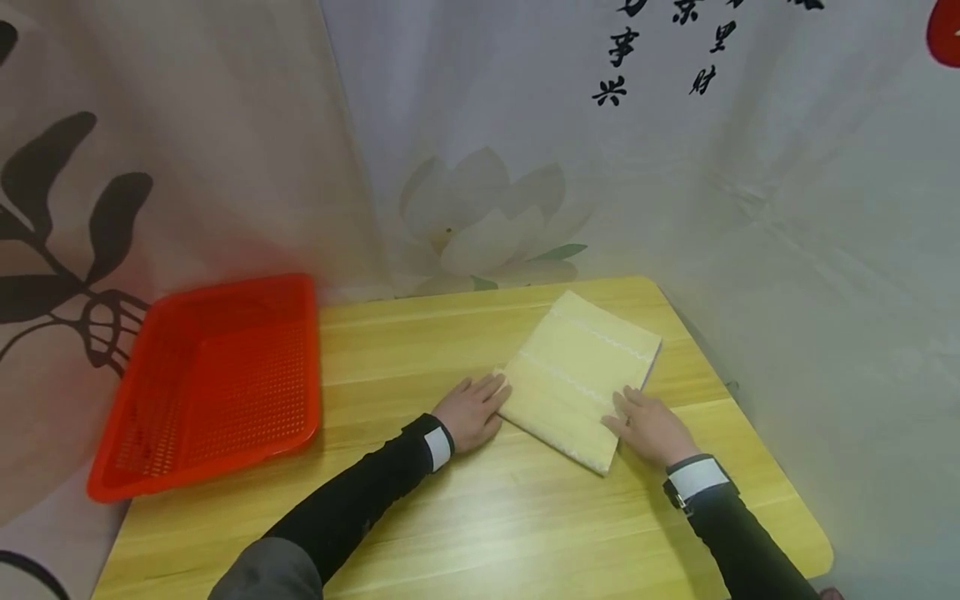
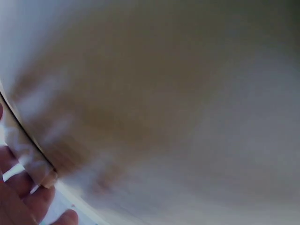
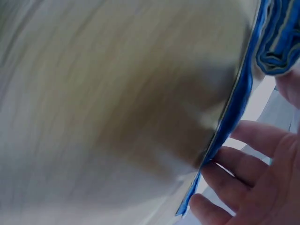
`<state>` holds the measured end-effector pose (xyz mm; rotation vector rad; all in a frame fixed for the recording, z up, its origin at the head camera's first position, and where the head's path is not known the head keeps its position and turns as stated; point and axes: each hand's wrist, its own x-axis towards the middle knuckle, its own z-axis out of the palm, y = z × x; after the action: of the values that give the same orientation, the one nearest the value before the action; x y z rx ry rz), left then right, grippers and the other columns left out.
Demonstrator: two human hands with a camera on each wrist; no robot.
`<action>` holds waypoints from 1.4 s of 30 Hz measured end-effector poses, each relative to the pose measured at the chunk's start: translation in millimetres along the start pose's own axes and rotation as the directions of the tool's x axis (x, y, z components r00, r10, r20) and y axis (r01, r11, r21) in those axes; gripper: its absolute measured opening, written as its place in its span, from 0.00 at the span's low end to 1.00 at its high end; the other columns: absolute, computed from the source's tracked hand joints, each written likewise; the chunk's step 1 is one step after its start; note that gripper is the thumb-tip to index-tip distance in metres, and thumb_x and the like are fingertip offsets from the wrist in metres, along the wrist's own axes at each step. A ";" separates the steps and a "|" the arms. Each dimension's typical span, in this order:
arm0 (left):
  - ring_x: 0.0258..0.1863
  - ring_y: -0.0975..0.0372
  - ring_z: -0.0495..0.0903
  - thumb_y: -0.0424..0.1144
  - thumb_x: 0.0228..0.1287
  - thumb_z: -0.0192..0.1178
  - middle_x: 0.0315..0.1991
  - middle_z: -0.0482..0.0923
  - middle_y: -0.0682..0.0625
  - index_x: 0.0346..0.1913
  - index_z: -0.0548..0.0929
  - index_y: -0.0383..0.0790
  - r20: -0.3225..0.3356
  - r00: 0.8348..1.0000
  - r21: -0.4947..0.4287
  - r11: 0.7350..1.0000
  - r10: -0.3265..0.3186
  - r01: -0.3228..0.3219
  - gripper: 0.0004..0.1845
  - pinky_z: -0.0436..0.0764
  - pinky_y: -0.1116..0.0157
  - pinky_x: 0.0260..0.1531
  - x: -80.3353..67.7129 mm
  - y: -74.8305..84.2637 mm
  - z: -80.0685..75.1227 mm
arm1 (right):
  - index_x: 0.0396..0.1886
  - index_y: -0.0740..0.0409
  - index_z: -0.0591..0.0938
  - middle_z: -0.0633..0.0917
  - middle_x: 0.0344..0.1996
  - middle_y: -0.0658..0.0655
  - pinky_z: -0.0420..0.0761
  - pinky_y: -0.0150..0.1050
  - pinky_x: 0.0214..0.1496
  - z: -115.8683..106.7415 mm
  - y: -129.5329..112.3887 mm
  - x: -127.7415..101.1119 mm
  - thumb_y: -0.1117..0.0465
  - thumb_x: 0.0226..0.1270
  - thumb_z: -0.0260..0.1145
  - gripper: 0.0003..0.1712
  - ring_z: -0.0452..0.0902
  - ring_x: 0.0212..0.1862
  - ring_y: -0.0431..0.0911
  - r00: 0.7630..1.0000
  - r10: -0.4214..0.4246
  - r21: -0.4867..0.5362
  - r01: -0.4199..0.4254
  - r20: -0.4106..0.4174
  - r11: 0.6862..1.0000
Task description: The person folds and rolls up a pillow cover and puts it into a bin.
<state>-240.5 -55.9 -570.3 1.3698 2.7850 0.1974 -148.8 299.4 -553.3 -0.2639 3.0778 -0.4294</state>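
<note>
A folded yellow cloth [image 1: 573,379] with white wavy lines lies slantwise on the wooden table [image 1: 480,533]. My left hand [image 1: 472,410] rests at its left corner, fingers extended and fingertips right at the edge. On the opposite side, my right hand [image 1: 651,427] touches the right edge with its fingers loosely bent. A blue underside and rolled blue-edged layers of the cloth [image 3: 280,42] show in the right wrist view, close to the right fingers [image 3: 229,183]. In the left wrist view, the left fingers [image 2: 37,201] meet the cloth's edge [image 2: 21,152].
A red plastic basket [image 1: 311,375] with perforated walls stands on the table's left side, near the back. Behind the table hangs a pale curtain [image 1: 480,108] printed with a lotus, dark leaves and black characters. It continues along the right side.
</note>
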 end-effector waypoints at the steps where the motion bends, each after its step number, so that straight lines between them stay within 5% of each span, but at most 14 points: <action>1: 0.81 0.48 0.63 0.45 0.84 0.51 0.82 0.63 0.41 0.82 0.67 0.40 -0.002 1.000 0.000 1.000 -0.009 0.009 0.30 0.65 0.43 0.78 -2.3 1.2 0.9 | 0.71 0.74 0.76 0.72 0.72 0.80 0.68 0.72 0.73 1.6 1.0 0.4 0.48 0.83 0.61 0.35 0.68 0.73 0.76 1.000 -0.006 0.000 0.006 0.010 1.000; 8: 0.80 0.47 0.66 0.48 0.83 0.52 0.82 0.64 0.41 0.82 0.67 0.41 0.001 0.995 0.049 0.994 -0.098 0.098 0.31 0.66 0.44 0.78 -28.7 18.7 1.2 | 0.71 0.75 0.76 0.72 0.73 0.78 0.67 0.71 0.75 11.6 -1.4 4.4 0.50 0.82 0.62 0.34 0.67 0.75 0.73 0.995 -0.090 -0.005 0.090 -0.032 0.996; 18: 0.78 0.47 0.69 0.56 0.81 0.55 0.78 0.70 0.40 0.79 0.72 0.42 -0.074 0.985 0.100 0.982 -0.153 0.160 0.33 0.69 0.42 0.75 -89.6 38.7 -1.7 | 0.75 0.72 0.73 0.70 0.76 0.74 0.66 0.69 0.76 22.2 -11.2 23.2 0.51 0.81 0.64 0.35 0.68 0.76 0.69 0.968 -0.252 0.010 0.252 0.002 0.968; 30: 0.80 0.47 0.66 0.52 0.80 0.59 0.80 0.68 0.40 0.79 0.71 0.37 -0.107 0.977 -0.055 0.982 -0.184 0.179 0.34 0.64 0.40 0.78 -144.7 6.1 -11.0 | 0.78 0.68 0.71 0.68 0.78 0.71 0.64 0.67 0.79 28.4 -39.3 58.7 0.51 0.81 0.64 0.36 0.66 0.78 0.67 0.908 -0.415 -0.018 0.417 0.063 0.909; 42: 0.79 0.47 0.68 0.50 0.81 0.58 0.79 0.69 0.40 0.78 0.72 0.36 -0.071 0.973 -0.146 0.967 -0.221 0.209 0.32 0.64 0.39 0.77 -152.8 -21.3 -22.7 | 0.80 0.64 0.70 0.67 0.80 0.68 0.63 0.64 0.80 39.9 -69.4 92.4 0.47 0.82 0.62 0.38 0.64 0.80 0.62 0.830 -0.541 -0.010 0.547 0.139 0.837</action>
<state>-165.7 -191.9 -554.8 1.0439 2.9002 0.4419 -226.7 207.2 -572.6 -1.1401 2.8356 -0.3235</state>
